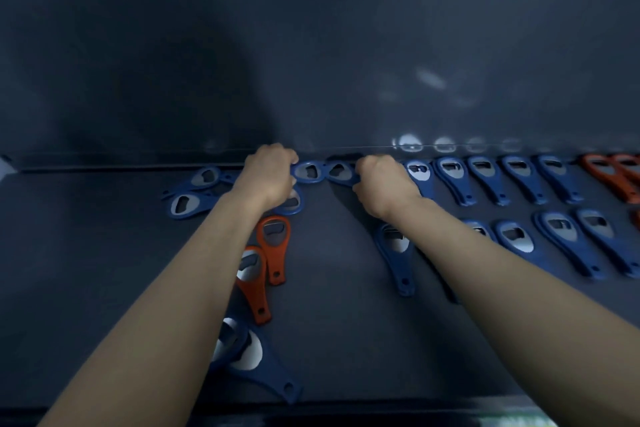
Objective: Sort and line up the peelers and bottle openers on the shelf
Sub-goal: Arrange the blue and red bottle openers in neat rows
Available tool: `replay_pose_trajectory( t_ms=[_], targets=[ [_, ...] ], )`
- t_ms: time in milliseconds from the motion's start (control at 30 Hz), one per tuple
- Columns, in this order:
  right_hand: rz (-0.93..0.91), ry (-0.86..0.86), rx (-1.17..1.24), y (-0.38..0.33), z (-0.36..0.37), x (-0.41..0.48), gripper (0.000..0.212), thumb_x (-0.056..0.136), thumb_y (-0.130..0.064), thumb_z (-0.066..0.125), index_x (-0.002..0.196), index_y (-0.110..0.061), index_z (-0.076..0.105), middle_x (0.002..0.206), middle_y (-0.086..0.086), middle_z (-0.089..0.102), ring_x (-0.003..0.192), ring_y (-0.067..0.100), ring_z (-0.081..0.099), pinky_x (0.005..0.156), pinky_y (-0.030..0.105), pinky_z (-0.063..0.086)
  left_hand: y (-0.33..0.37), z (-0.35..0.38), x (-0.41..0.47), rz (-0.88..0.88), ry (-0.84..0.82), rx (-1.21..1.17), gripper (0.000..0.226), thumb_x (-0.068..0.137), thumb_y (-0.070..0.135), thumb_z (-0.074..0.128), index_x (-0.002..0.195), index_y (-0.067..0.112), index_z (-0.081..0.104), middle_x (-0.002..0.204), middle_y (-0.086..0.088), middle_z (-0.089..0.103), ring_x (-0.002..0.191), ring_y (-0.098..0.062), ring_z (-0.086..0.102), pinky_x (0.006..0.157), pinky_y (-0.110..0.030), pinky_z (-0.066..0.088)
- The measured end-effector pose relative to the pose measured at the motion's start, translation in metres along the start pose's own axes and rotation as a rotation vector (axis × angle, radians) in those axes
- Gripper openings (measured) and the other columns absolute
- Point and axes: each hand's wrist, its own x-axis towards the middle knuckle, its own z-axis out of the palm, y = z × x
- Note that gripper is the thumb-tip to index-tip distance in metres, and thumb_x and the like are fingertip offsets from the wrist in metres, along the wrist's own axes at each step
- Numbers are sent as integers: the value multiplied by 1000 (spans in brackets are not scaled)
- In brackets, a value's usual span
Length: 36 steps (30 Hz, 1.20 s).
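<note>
left hand (268, 175) grips opener 1 (309, 172) | right hand (382, 184) grips opener 2 (341, 172) | both on shelf (329, 274)

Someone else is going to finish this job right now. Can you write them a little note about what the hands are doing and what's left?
Left hand: grips a blue opener at the back of the shelf.
Right hand: grips a second blue opener beside it.
Done: back row and front row of blue openers lined up on the right; orange group at the far right.
Left: loose blue pile on the left, two orange openers mid-shelf, a single blue one by the right arm, a blue pair at the front. No peelers in view.
</note>
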Motion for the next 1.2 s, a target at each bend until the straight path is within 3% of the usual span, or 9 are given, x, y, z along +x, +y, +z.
replay_pose_trajectory(
  t_ms=[100, 200, 333, 467, 633, 767, 933, 1067, 1200],
  targets=[
    [88, 21, 20, 7, 1, -6, 8, 87, -3, 56, 95, -2, 55, 102, 19, 61, 91, 35, 60, 62, 30, 41, 2, -1, 2, -31, -1, -73, 40, 84, 10, 67, 123, 6, 56, 115, -11, 61, 105, -25, 55, 91, -34, 44],
    [148, 49, 67, 14, 4, -12, 21, 90, -17, 60, 100, 1, 56, 104, 20, 61, 96, 36, 60, 65, 32, 40, 8, 0, -2, -56, 8, -217, 24, 80, 9, 72, 100, 14, 60, 83, -2, 58, 63, -12, 54, 61, -15, 43],
    [209, 93, 140, 22, 8, -18, 33, 89, -27, 64, 74, -7, 43, 88, 16, 61, 79, 31, 57, 58, 31, 39, 21, 9, -5, -119, 53, -303, 28, 69, 8, 78, 76, 14, 51, 72, -8, 47, 66, -17, 43, 62, -30, 35],
    [263, 74, 261, 31, 8, -23, 41, 87, -26, 66, 66, -6, 37, 71, 7, 45, 70, 27, 49, 57, 30, 38, 41, 15, -12, -237, 43, -718, 20, 79, 7, 72, 70, 7, 54, 63, -6, 49, 56, -16, 46, 54, -23, 42],
    [252, 16, 375, 45, 1, -28, 20, 86, -14, 64, 74, -3, 53, 77, 14, 53, 77, 31, 56, 61, 31, 44, 76, 22, -15, -429, -67, -1122, 20, 81, -5, 67, 76, 6, 51, 72, -7, 56, 61, -13, 55, 43, -14, 50],
    [195, 41, 357, 56, -6, -35, 13, 87, -2, 55, 84, 3, 67, 83, 16, 65, 75, 31, 61, 61, 34, 53, 90, 30, -14, -471, -89, -1168, 25, 76, -11, 69, 84, 3, 50, 82, -11, 55, 66, -16, 56, 43, -16, 52],
    [106, 30, 336, 60, -8, -36, 16, 88, -4, 53, 90, 0, 69, 90, 16, 67, 84, 30, 63, 72, 37, 55, 101, 36, -14, -494, -75, -1219, 33, 75, -11, 71, 97, -2, 49, 99, -19, 55, 64, -18, 60, 45, -19, 54],
    [115, -12, 312, 55, -7, -33, 11, 86, 0, 53, 86, -2, 63, 85, 14, 58, 82, 30, 58, 61, 27, 45, 105, 39, -12, -498, -45, -1165, 31, 74, -7, 74, 79, 7, 46, 95, -18, 55, 65, -19, 59, 43, -17, 51],
    [137, -29, 396, 51, -7, -30, 10, 85, 2, 50, 82, 0, 60, 93, 16, 59, 78, 29, 55, 59, 27, 41, 104, 44, -6, -492, 17, -1026, 28, 73, -5, 76, 76, 7, 51, 81, -12, 59, 62, -14, 59, 54, -21, 56]
  ],
)
